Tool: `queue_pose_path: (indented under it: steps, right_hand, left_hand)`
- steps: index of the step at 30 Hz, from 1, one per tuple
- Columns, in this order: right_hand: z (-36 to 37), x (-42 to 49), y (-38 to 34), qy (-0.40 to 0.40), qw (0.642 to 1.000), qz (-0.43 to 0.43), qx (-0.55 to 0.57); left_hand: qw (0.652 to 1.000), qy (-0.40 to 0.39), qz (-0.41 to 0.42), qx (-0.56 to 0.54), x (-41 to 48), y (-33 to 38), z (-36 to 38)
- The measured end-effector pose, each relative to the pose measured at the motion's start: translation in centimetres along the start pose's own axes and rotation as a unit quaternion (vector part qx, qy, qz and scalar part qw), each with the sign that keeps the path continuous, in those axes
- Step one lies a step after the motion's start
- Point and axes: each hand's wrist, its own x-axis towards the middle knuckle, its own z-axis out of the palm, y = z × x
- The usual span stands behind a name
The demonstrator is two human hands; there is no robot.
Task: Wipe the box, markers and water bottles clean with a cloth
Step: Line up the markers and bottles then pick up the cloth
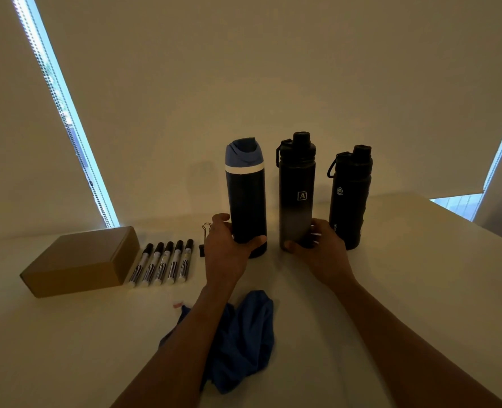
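Dim room, white table (391, 290). My left hand (229, 248) wraps the blue-top bottle (245, 195), my right hand (323, 251) the middle bottle (296, 187), maybe to steady them; cloth (243, 343) lies nearby.

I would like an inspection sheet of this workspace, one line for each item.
Surface: pale table, dimly lit.
Job's things: closed cardboard box at left; five markers in a row beside it; blue-lidded bottle, black-to-grey bottle and black bottle upright; blue cloth crumpled nearest the camera.
Clutter: binder clip between markers and bottles; small pink scrap by the cloth.
Hands: left hand grips the blue-lidded bottle low down; right hand grips the black-to-grey bottle low down.
Cables: nothing seen.
Surroundings: drawn blinds, a bead chain, daylight at their edges.
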Motion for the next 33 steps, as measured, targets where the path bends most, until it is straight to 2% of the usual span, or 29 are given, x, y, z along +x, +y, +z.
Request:
queue_pose_path:
  steps: [3, 9, 33]
  right_hand:
    - [0.3, 0.1, 0.2, -0.003, 1.0, -0.013, -0.008]
    - [0.4, 0.3, 0.4, -0.033, 0.999, -0.017, -0.013]
    - [0.6, 0.4, 0.6, -0.017, 1.0, -0.015, -0.006]
  left_hand:
    - [1.0, -0.014, 0.002, -0.003, 0.0, -0.4, 0.0]
    - [0.991, -0.128, -0.01, -0.026, 0.6, -0.5, -1.1]
    - [0.996, -0.086, 0.0, 0.004, 0.8, -0.9, -0.5]
